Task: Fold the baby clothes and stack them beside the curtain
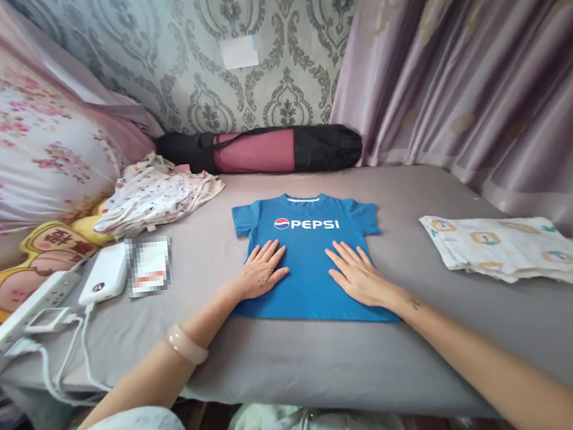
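Observation:
A small blue T-shirt (309, 240) with a white PEPSI logo lies flat, front up, on the grey bed sheet (329, 358). My left hand (264, 269) rests palm down on its left side, fingers stretched out. My right hand (359, 275) lies palm down on its right side, fingers spread. Both hands are flat and hold nothing. A pale bangle (186, 344) circles my left wrist.
A crumpled patterned garment (157, 193) lies at the back left, a folded printed cloth (510, 249) at the right. A white power bank (104, 274), a power strip (28, 308) with cables and a small packet (149, 265) sit at the left. A black and pink rolled bag (261, 150) lies by the wall. Curtains hang at right.

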Action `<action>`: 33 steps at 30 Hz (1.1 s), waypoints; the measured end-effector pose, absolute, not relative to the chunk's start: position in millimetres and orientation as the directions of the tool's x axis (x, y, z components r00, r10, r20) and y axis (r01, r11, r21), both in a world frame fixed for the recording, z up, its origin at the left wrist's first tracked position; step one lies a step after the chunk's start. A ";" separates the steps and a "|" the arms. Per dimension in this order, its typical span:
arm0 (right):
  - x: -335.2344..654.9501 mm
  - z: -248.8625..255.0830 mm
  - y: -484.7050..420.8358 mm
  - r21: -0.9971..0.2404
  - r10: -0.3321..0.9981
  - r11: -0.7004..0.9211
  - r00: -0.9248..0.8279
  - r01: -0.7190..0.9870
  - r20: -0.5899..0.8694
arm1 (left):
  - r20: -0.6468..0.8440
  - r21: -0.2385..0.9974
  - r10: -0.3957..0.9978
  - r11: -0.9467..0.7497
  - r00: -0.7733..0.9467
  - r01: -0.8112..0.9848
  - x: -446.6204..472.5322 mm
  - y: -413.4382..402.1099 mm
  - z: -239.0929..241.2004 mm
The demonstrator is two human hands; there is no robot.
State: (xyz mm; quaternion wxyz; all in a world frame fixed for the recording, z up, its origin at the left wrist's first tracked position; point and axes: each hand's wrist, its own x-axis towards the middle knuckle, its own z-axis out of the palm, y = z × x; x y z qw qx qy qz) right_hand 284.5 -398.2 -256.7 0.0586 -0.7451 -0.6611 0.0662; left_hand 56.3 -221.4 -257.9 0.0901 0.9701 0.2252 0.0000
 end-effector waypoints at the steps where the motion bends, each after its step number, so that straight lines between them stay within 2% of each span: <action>1: 282.8 -255.4 -405.7 -0.178 0.993 -0.118 0.117 0.977 -0.019 | -0.043 0.180 0.433 -0.883 0.900 0.433 50.9 -223.3 -257.9; 7: 273.7 -249.0 -450.1 -0.198 0.995 -0.090 0.094 0.976 0.011 | 0.046 0.159 0.391 -0.911 0.919 0.380 26.7 -226.0 -262.9; 15: 272.7 -235.4 -498.9 -0.221 0.993 -0.119 0.120 0.968 -0.011 | 0.037 0.140 0.326 -0.938 0.945 0.318 2.4 -246.0 -255.9; 21: 253.5 -228.0 -498.5 -0.225 0.990 -0.122 0.136 0.967 0.046 | 0.076 0.219 0.151 -0.967 0.986 0.131 31.5 -269.4 -247.0; 26: 251.3 -234.0 -508.6 -0.245 0.993 -0.106 0.117 0.964 0.032 | 0.045 0.162 0.250 -0.957 0.967 0.240 38.6 -261.9 -256.2; 33: 258.1 -239.3 -521.5 -0.244 0.990 -0.128 0.137 0.961 0.023 | 0.040 0.095 0.408 -0.910 0.912 0.403 -8.9 -229.5 -268.1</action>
